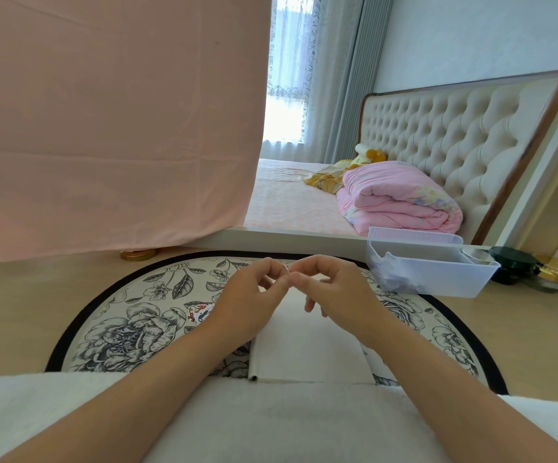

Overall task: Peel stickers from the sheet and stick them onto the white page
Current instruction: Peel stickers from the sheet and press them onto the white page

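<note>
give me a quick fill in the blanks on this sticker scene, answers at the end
1. The left hand and right hand meet at their fingertips above the ____ page.
2. The page lies on a round mat printed with ____.
3. The plastic bin stands on the ____ side of the mat.
4. The folded quilt is ____.
Answers: white; flowers; right; pink
</note>
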The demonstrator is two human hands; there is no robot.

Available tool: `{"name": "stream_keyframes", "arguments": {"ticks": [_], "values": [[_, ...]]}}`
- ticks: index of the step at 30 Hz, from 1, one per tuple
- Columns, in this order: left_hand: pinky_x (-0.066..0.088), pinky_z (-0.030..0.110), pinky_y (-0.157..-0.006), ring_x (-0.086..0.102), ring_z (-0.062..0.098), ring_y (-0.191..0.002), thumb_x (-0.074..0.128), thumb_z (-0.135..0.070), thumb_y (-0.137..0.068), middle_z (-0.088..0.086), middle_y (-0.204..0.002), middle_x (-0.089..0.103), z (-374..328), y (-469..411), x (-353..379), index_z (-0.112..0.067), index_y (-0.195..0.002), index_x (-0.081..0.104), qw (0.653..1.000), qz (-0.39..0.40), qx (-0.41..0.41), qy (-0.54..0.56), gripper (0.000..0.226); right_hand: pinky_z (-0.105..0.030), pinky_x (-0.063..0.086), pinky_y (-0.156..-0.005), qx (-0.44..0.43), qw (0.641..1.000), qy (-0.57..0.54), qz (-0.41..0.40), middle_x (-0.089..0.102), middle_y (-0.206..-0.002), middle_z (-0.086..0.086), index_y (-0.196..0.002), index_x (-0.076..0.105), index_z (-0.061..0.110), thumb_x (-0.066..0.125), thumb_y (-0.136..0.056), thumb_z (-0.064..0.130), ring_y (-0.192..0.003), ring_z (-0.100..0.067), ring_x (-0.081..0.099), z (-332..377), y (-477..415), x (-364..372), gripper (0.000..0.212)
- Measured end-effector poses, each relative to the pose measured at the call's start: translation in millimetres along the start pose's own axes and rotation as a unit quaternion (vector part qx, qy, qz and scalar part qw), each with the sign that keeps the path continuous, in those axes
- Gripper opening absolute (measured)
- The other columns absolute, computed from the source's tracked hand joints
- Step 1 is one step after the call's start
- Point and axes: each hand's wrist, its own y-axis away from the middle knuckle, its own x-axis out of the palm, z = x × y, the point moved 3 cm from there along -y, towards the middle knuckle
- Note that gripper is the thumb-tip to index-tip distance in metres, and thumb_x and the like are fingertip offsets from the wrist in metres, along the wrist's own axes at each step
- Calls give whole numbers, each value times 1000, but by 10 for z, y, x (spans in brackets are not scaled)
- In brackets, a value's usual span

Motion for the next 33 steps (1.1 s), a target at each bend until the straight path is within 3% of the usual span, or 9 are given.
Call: {"name": "stream_keyframes", "arguments": {"ticks": [3,6,10,12,20,25,28,30,33], "values": [[40,8,-57,57,-2,-75,62,-30,-94,-12,-82,67,-5,0,-15,-30,-79,65,1000,7,-5,-6,15,-15,44,-50,-8,1000,-19,-11,75,-78,11,-88,79,18,75,-89,18,-55,-13,63,8,-7,-24,5],[38,10,-59,56,-6,-77,62,-28,-94,-23,-77,65,-65,9,-7,-30,-77,65,1000,6,-1,-6,18,-21,46,-51,22,998,-63,-3,76,-81,6,-86,80,17,74,-89,18,-60,-13,64,4,-16,-76,6],[46,26,-72,60,-1,-81,62,-24,-95,-21,-80,69,-146,-6,40,-28,-81,69,1000,9,-5,29,17,-24,49,-51,54,994,-94,4,76,-78,2,-88,80,17,75,-89,21,-61,-13,63,-10,-36,-176,7],[50,31,-71,65,6,-86,60,-23,-97,-15,-87,73,-198,-33,71,-26,-87,73,998,18,-17,66,17,-25,48,-51,54,994,-93,-10,77,-79,2,-89,80,17,75,-88,21,-59,-12,62,-13,-57,-241,7],[50,25,-66,62,3,-67,73,-38,-88,-11,-73,72,-430,-288,353,-24,-81,74,999,-4,-30,44,16,-23,45,-47,90,990,-98,-41,77,-80,-1,-89,81,15,78,-87,18,-54,-11,61,-56,-137,-594,5],[44,24,-66,57,3,-63,67,-30,-93,-11,-69,66,-508,-456,600,-25,-77,69,999,30,-13,5,17,-25,43,-46,117,985,-96,-88,74,-75,0,-87,78,16,76,-89,20,-51,-13,59,-174,-173,-947,5],[46,27,-69,65,22,-82,62,-28,-96,0,-84,72,-470,-550,721,-25,-80,68,999,40,-28,1,18,-25,48,-54,87,978,2,-191,73,-72,8,-82,76,26,74,-89,27,-53,-10,61,-291,-213,-1220,8],[45,28,-68,67,24,-85,58,-26,-99,-1,-87,74,-438,-583,787,-25,-81,66,998,47,-42,8,20,-27,51,-63,67,957,125,-252,76,-83,9,-88,79,29,73,-89,33,-72,-11,66,-368,-225,-1376,6],[45,30,-68,66,19,-79,56,-26,-99,-5,-84,74,-385,-580,850,-24,-81,65,997,64,-47,3,21,-24,44,-62,63,920,255,-290,78,-93,9,-99,80,29,71,-90,32,-84,-13,68,-438,-224,-1498,13]]}}
